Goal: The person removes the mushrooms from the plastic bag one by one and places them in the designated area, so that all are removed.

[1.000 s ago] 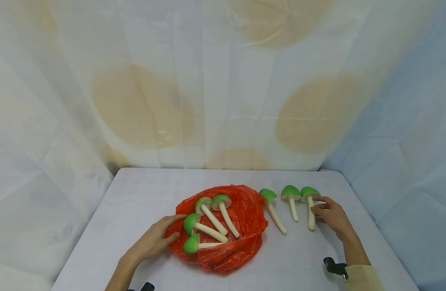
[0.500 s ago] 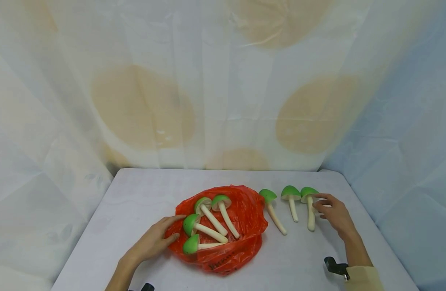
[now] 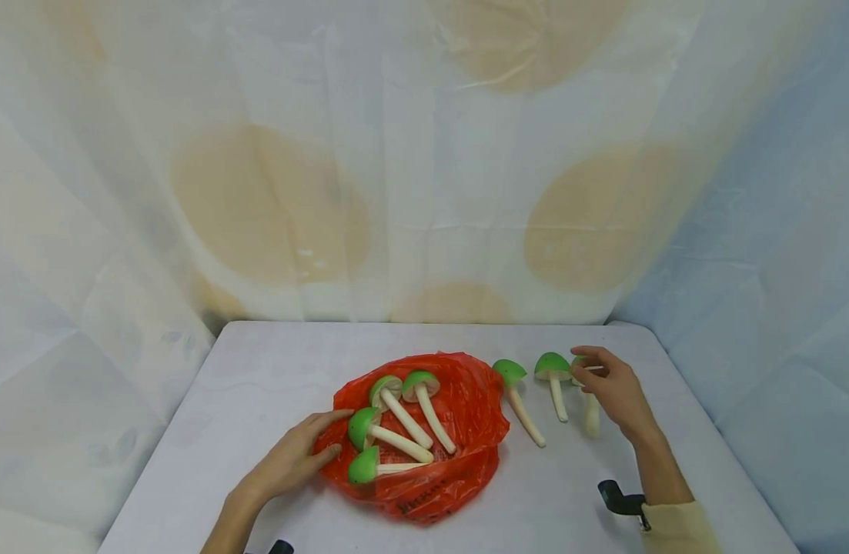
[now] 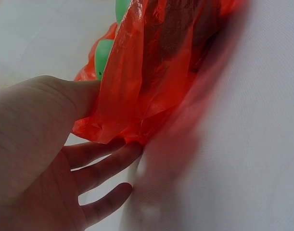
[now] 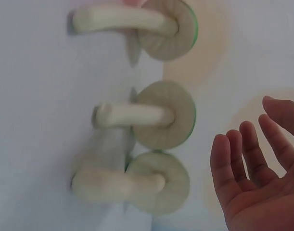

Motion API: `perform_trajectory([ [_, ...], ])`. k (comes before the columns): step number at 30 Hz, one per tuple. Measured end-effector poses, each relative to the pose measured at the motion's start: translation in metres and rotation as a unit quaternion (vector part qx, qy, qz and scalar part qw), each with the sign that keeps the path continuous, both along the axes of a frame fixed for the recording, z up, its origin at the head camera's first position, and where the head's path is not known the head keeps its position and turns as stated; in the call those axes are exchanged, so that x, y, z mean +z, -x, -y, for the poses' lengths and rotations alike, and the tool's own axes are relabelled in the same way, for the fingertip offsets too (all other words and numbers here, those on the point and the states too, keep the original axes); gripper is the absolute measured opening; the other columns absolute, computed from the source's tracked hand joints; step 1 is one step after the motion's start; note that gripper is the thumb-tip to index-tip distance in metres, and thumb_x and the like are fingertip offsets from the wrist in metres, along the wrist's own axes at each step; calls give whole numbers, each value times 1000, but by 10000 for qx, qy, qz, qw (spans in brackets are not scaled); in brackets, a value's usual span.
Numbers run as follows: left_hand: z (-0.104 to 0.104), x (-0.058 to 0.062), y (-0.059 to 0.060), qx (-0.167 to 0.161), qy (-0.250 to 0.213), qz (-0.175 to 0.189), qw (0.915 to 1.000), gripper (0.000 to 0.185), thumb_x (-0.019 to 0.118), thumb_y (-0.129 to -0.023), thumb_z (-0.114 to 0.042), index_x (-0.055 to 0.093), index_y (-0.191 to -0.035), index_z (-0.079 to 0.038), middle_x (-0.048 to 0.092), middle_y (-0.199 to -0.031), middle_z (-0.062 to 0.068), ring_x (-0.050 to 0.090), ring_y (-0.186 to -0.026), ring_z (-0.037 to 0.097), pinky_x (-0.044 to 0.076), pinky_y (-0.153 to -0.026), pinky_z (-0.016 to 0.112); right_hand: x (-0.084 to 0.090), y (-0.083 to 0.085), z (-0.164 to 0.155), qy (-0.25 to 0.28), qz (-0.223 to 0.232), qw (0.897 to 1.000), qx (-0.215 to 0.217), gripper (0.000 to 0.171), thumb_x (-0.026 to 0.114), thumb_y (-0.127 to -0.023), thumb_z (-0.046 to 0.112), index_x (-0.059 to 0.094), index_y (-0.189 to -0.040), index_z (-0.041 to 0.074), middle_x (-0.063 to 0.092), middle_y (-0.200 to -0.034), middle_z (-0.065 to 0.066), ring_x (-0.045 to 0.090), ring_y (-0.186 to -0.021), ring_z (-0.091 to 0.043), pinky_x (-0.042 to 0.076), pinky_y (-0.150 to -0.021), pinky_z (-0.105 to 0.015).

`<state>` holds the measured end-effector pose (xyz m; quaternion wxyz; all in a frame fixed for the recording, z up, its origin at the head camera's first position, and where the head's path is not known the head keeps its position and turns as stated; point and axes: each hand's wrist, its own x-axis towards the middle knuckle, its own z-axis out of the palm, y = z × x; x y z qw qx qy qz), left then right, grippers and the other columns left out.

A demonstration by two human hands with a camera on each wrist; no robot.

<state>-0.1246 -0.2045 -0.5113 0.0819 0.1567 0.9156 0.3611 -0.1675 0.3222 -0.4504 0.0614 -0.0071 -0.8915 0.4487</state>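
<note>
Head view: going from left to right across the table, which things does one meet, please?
Left hand → red plastic bag with four green-capped mushrooms in it → lone mushroom just right of the bag → next mushroom → right hand, above a third mushroom that it partly hides.

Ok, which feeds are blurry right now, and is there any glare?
Head view: sharp, evenly lit, no glare, soft shadows under the mushrooms on the table. Left wrist view: red bag smeared toward the right. Right wrist view: nearest mushroom soft, the right hand clear.
</note>
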Motion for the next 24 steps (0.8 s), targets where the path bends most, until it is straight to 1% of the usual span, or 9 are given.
perform_trajectory([
  [2, 1, 0, 0, -2, 7, -9, 10000, 54, 70, -96, -23, 51, -145, -36, 58, -136, -6, 54, -128, 23, 46, -104, 53, 4, 0, 10, 29, 3, 10000, 69, 43, 62, -101, 32, 57, -137, 9, 60, -119, -16, 59, -103, -27, 56, -76, -27],
  [4, 1, 0, 0, 20, 15, -4, 10000, 55, 71, -95, -23, 51, -145, -36, 58, -136, -6, 54, -128, 22, 46, -104, 53, 6, -1, 20, 30, 12, 9999, 125, 43, 63, -100, 35, 59, -136, 12, 61, -118, -13, 59, -103, -27, 56, -76, -26],
  [9, 1, 0, 1, 48, -29, 14, 10000, 55, 71, -95, -23, 52, -144, -36, 57, -136, -8, 54, -129, 22, 45, -105, 53, 11, -3, 43, 113, -117, 9990, 416, 37, 66, -98, 35, 63, -130, 15, 64, -114, -10, 62, -102, -29, 56, -76, -31],
  [13, 0, 0, 1, 38, -30, -25, 10000, 55, 71, -95, -23, 52, -144, -35, 58, -136, -7, 54, -128, 22, 46, -105, 53, 16, -4, 62, 165, -198, 9972, 708, 32, 68, -97, 30, 64, -127, 19, 65, -111, -8, 63, -99, -29, 57, -76, -34],
  [18, 1, 1, 1, 52, -24, 50, 10000, 55, 71, -95, -24, 51, -145, -36, 57, -137, -7, 53, -129, 22, 45, -106, 53, 21, -4, 86, 196, -383, 9933, 1072, 28, 70, -96, 23, 66, -123, 22, 66, -106, -3, 64, -95, -25, 56, -80, -36],
  [21, 1, 1, 0, 51, -54, 50, 10000, 55, 71, -95, -24, 51, -145, -36, 57, -137, -7, 53, -129, 22, 45, -106, 54, 22, -5, 100, 241, -436, 9902, 1304, 28, 72, -95, 24, 66, -122, 22, 67, -105, -1, 64, -95, -25, 56, -82, -36],
  [24, 1, 0, 0, 45, -107, 35, 9999, 55, 71, -95, -23, 51, -145, -35, 57, -138, -6, 53, -130, 24, 44, -105, 55, 22, -7, 115, 276, -293, 9890, 1421, 32, 73, -93, 28, 66, -124, 20, 66, -106, -1, 62, -95, -24, 57, -80, -35],
])
